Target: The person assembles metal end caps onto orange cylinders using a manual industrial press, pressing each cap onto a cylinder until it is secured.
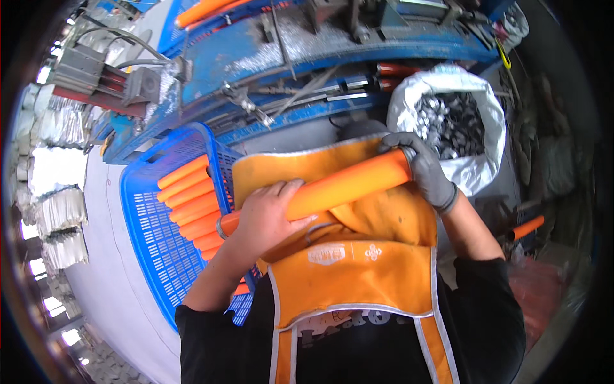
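An orange tube (348, 184) lies slanted across my lap, over the orange apron (352, 275). Bare, my left hand (267, 214) wraps round the tube toward its lower left end, where a thin metal ring (220, 228) shows. My right hand (425, 169), in a grey glove, grips the upper right end; a metal rim shows there beside the fingers, partly hidden by them. Left of my left arm, a blue plastic basket (142, 214) holds several orange tubes (195, 198) lying side by side.
A white sack (489, 137) of small metal pieces (451, 125) stands beyond my right hand. Across the far side runs a blue metal workbench (224, 67) strewn with shavings, with a clamp-like machine (105, 80) at its left. Another orange tube (527, 228) lies at the right.
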Demonstrator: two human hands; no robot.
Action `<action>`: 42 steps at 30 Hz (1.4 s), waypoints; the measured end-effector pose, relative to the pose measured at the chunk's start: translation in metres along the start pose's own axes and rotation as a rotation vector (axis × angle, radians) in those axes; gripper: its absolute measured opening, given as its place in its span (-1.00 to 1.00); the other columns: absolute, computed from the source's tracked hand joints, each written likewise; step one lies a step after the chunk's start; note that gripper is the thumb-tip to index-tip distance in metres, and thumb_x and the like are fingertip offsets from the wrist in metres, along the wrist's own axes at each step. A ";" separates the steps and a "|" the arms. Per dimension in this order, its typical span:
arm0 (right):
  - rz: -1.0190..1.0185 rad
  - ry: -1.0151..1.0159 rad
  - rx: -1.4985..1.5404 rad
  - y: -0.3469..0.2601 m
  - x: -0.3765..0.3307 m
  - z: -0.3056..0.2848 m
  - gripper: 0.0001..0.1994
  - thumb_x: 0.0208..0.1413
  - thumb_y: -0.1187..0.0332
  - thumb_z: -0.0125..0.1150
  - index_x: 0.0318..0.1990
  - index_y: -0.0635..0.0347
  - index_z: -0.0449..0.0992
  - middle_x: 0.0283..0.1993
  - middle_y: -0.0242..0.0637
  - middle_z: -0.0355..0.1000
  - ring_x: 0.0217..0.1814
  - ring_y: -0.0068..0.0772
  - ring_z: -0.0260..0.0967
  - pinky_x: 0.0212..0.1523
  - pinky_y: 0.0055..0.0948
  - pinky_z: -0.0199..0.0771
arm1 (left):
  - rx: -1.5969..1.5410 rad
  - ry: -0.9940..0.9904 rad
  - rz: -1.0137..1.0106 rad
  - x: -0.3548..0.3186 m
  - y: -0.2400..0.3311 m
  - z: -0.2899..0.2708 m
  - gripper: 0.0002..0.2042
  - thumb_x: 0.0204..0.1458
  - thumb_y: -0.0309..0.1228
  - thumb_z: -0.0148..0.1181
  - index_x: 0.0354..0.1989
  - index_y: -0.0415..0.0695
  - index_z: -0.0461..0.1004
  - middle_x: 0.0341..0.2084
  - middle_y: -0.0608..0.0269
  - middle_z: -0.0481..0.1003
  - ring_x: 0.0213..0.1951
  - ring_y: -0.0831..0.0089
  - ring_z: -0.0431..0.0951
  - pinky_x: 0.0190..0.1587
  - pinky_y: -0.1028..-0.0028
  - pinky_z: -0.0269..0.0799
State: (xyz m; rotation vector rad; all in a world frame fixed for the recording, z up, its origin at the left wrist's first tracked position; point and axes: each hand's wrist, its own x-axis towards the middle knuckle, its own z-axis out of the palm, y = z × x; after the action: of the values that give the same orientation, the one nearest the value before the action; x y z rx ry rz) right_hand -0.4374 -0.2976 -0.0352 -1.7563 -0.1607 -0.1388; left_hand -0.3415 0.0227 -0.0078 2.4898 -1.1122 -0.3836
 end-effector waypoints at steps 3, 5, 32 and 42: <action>0.167 0.054 0.213 0.016 0.010 -0.021 -0.41 0.34 -0.09 -0.12 0.27 0.24 0.26 0.09 -0.25 0.37 -0.06 -0.46 0.39 -0.03 -0.45 0.41 | 0.062 0.095 0.032 0.004 -0.008 -0.020 -0.42 -0.17 -0.18 0.45 0.05 -0.13 0.43 -0.10 0.05 0.52 -0.04 0.04 0.52 0.02 0.15 0.40; 0.348 0.227 -0.117 0.040 0.008 -0.050 -0.64 0.39 0.19 -0.09 0.15 0.24 0.40 -0.04 -0.32 0.44 -0.14 -0.59 0.38 -0.21 -0.54 0.42 | 0.120 0.190 0.032 0.014 -0.022 -0.044 -0.43 -0.16 -0.21 0.45 0.06 -0.13 0.43 -0.09 0.04 0.51 -0.01 0.03 0.50 0.03 0.15 0.38; 0.917 -0.055 -1.392 0.244 -0.064 -0.115 -0.60 0.27 0.14 -0.11 0.00 0.30 0.43 -0.01 0.29 0.45 -0.01 0.25 0.49 -0.03 0.06 0.51 | 0.569 0.721 -0.160 0.200 -0.209 -0.094 -0.15 -0.05 -0.18 0.39 0.43 0.04 0.06 0.38 0.16 0.14 0.44 0.08 0.00 0.45 0.01 -0.15; 0.999 -0.004 -1.244 0.226 -0.048 -0.115 -0.57 0.24 0.13 -0.15 -0.07 0.25 0.56 -0.03 0.25 0.48 0.06 0.26 0.45 0.06 0.06 0.45 | 0.187 0.965 -0.498 -0.050 -0.273 -0.037 -0.37 0.06 -0.21 0.30 0.25 -0.27 0.27 0.17 -0.12 0.35 0.23 -0.01 0.32 0.31 0.10 0.14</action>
State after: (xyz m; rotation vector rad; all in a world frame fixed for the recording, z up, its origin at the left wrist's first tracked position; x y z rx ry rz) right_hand -0.4428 -0.4545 -0.2402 -2.8222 1.0041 0.6245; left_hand -0.1817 0.2357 -0.0934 2.5509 -0.1418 0.7681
